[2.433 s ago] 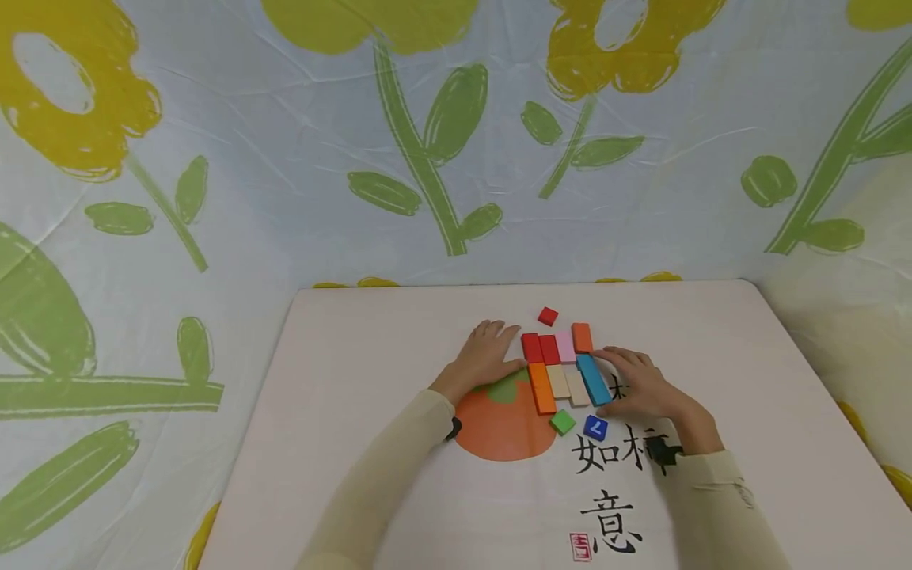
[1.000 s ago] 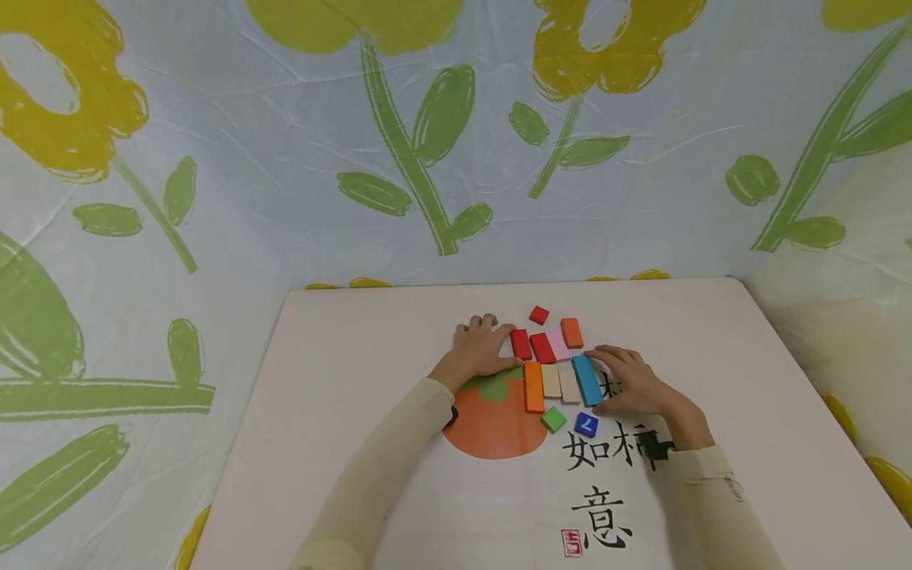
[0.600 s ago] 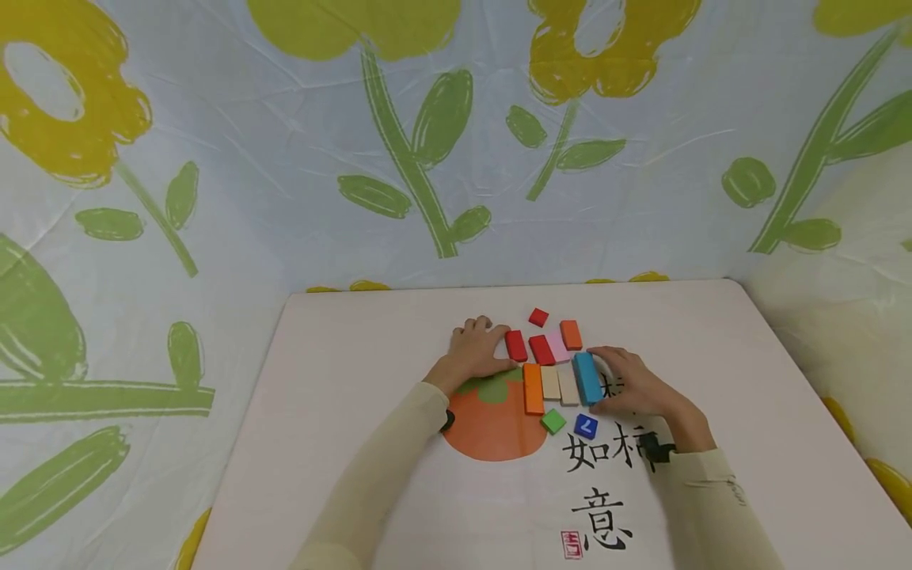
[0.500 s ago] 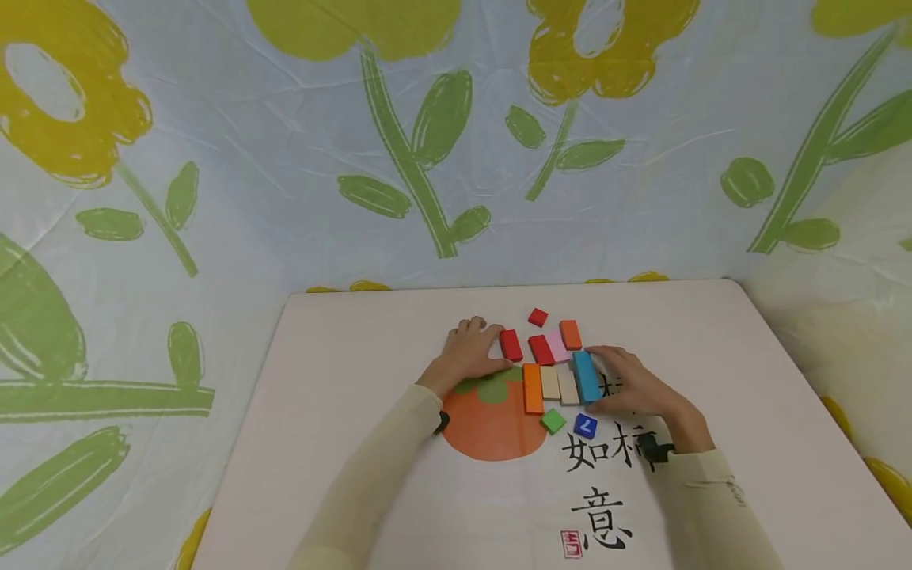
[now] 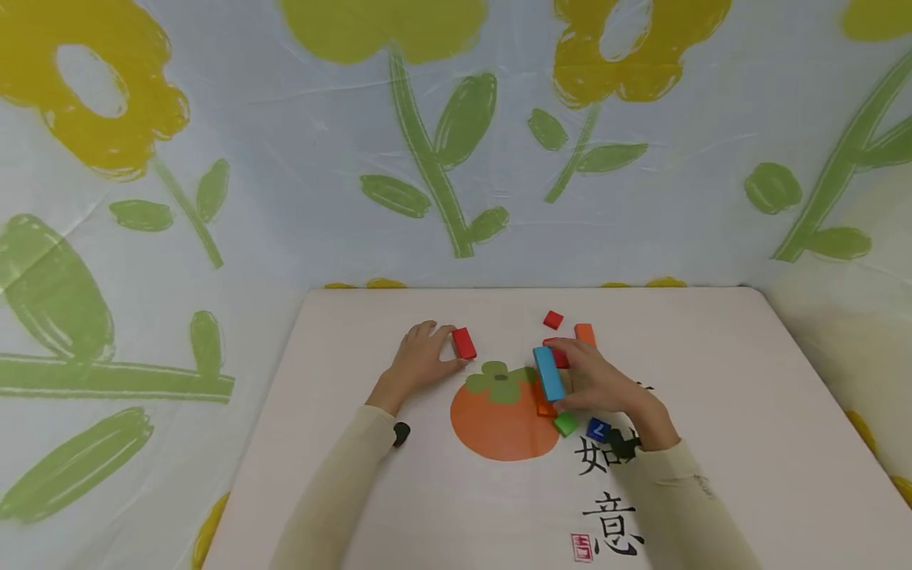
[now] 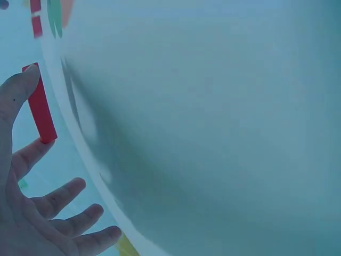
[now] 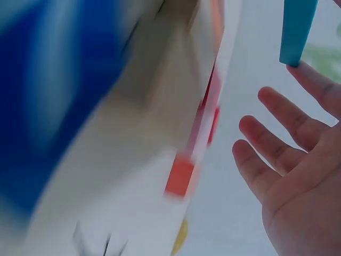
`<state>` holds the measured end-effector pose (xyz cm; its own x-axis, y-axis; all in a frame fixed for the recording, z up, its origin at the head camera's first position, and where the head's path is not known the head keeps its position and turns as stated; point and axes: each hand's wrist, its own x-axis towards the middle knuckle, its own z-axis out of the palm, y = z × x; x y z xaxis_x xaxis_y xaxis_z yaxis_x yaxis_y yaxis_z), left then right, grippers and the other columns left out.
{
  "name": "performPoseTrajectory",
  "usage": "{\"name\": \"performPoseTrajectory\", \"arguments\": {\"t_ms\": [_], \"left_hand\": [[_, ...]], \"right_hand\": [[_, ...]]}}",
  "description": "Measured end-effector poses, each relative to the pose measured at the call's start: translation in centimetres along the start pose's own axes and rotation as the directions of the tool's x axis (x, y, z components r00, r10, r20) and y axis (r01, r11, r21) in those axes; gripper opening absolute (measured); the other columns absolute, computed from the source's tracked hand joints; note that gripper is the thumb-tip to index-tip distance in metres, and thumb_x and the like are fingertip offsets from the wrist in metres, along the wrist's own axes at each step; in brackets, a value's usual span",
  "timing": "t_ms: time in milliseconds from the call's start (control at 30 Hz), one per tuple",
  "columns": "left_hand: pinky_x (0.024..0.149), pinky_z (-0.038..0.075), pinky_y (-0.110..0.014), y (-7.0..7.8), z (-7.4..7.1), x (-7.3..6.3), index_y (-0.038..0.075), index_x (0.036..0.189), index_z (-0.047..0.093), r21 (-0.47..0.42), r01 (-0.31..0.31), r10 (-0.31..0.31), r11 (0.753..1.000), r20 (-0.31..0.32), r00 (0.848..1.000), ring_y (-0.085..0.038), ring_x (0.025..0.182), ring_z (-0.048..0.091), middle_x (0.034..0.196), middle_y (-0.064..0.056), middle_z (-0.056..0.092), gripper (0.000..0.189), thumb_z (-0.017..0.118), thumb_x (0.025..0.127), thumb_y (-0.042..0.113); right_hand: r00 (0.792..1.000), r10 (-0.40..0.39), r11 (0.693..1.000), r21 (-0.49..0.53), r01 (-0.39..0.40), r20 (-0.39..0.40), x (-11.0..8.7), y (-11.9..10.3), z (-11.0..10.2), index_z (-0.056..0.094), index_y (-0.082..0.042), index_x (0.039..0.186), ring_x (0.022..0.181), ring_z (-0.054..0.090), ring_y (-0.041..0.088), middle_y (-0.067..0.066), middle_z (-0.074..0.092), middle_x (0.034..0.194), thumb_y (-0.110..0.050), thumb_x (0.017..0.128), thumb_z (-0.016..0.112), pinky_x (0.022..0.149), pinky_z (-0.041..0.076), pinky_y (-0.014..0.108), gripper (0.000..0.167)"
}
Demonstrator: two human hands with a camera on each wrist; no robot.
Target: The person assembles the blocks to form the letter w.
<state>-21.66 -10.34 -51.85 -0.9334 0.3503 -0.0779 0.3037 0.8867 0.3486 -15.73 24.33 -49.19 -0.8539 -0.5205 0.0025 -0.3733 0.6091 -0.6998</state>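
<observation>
My left hand point(image 5: 416, 366) pinches a red rectangular block point(image 5: 465, 343) between thumb and index finger, left of the other blocks. In the left wrist view the red block point(image 6: 42, 109) spans thumb and index fingertip, with the other fingers spread. A long blue block point(image 5: 549, 374) is in my right hand point(image 5: 602, 386), gripped at its ends, over the loose blocks. The right wrist view shows the index fingertip against one end of the blue block point(image 7: 297, 29); the thumb is out of that frame. My right hand largely hides the beige and pink blocks.
Around my right hand lie a small red block point(image 5: 552, 320), an orange block point(image 5: 586, 334), a second red block point(image 5: 561, 359), a long orange block point(image 5: 545, 404), a green block point(image 5: 566, 424) and a dark blue block point(image 5: 599, 430). The table point(image 5: 356, 332) has a printed persimmon point(image 5: 499, 427).
My left hand has drawn the red block leftward, away from the group. My right hand has lifted the blue block from the right end of its row and moved it left.
</observation>
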Motion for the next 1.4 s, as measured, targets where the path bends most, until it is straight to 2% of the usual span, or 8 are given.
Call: {"name": "performPoseTrajectory", "arguments": {"t_ms": [167, 333, 567, 833, 1067, 1400], "left_hand": [[0.113, 0.028, -0.055, -2.2, -0.8, -1.4, 0.018, 0.147, 0.049, -0.017, 0.043, -0.043, 0.999, -0.006, 0.999, -0.041, 0.138, 0.033, 0.149, -0.020, 0.040, 0.070, 0.068, 0.089, 0.054], [0.113, 0.028, -0.055, -4.4, -1.1, -2.5, 0.017, 0.146, 0.049, -0.020, 0.067, -0.068, 0.998, -0.021, 0.997, -0.042, 0.138, 0.033, 0.148, -0.021, 0.041, 0.069, 0.067, 0.090, 0.053], [0.111, 0.029, -0.058, -6.9, -1.5, -3.6, 0.017, 0.146, 0.048, -0.030, 0.095, -0.097, 0.995, -0.041, 0.994, -0.044, 0.137, 0.034, 0.148, -0.023, 0.041, 0.069, 0.067, 0.090, 0.052], [0.109, 0.032, -0.060, -9.3, -2.8, -5.0, 0.015, 0.146, 0.048, -0.078, 0.156, -0.160, 0.985, -0.055, 0.986, -0.047, 0.136, 0.033, 0.147, -0.025, 0.039, 0.068, 0.070, 0.090, 0.048], [0.107, 0.033, -0.062, -10.8, -2.8, -5.4, 0.014, 0.148, 0.045, -0.080, 0.183, -0.186, 0.980, -0.032, 0.982, -0.049, 0.137, 0.030, 0.148, -0.027, 0.036, 0.070, 0.070, 0.091, 0.047], [0.109, 0.032, -0.059, -11.8, -2.4, -5.5, 0.013, 0.149, 0.044, -0.036, 0.200, -0.201, 0.979, -0.025, 0.979, -0.047, 0.138, 0.029, 0.150, -0.024, 0.035, 0.072, 0.068, 0.092, 0.050]], "right_hand": [[0.999, -0.040, 0.999, 0.030, 0.039, 0.031, 1.9, -1.4, 1.5, 0.038, -0.007, 0.151, 0.133, 0.034, 0.037, 0.014, 0.038, 0.150, -0.021, 0.073, 0.091, 0.095, 0.048, 0.058, 0.095], [0.996, -0.035, 0.996, 0.085, 0.027, 0.083, 3.6, -2.7, 3.2, 0.037, -0.012, 0.153, 0.135, 0.032, 0.034, 0.012, 0.033, 0.154, -0.021, 0.073, 0.090, 0.096, 0.048, 0.056, 0.096], [0.989, -0.056, 0.997, 0.065, 0.048, 0.135, 5.7, -4.1, 5.2, 0.037, -0.014, 0.152, 0.136, 0.031, 0.031, 0.010, 0.033, 0.155, -0.025, 0.073, 0.089, 0.097, 0.047, 0.052, 0.095], [0.982, -0.095, 0.994, 0.075, 0.084, 0.165, 7.0, -5.5, 6.2, 0.037, -0.014, 0.153, 0.137, 0.031, 0.030, 0.010, 0.032, 0.155, -0.025, 0.077, 0.087, 0.102, 0.043, 0.051, 0.092], [0.975, -0.119, 0.991, 0.081, 0.105, 0.189, 8.1, -6.2, 6.9, 0.036, -0.014, 0.153, 0.137, 0.032, 0.030, 0.010, 0.032, 0.154, -0.026, 0.078, 0.087, 0.103, 0.042, 0.051, 0.091], [0.965, -0.134, 0.988, 0.110, 0.112, 0.226, 10.5, -7.5, 8.5, 0.034, -0.015, 0.154, 0.137, 0.032, 0.026, 0.007, 0.032, 0.155, -0.025, 0.078, 0.086, 0.104, 0.042, 0.049, 0.092]]}}
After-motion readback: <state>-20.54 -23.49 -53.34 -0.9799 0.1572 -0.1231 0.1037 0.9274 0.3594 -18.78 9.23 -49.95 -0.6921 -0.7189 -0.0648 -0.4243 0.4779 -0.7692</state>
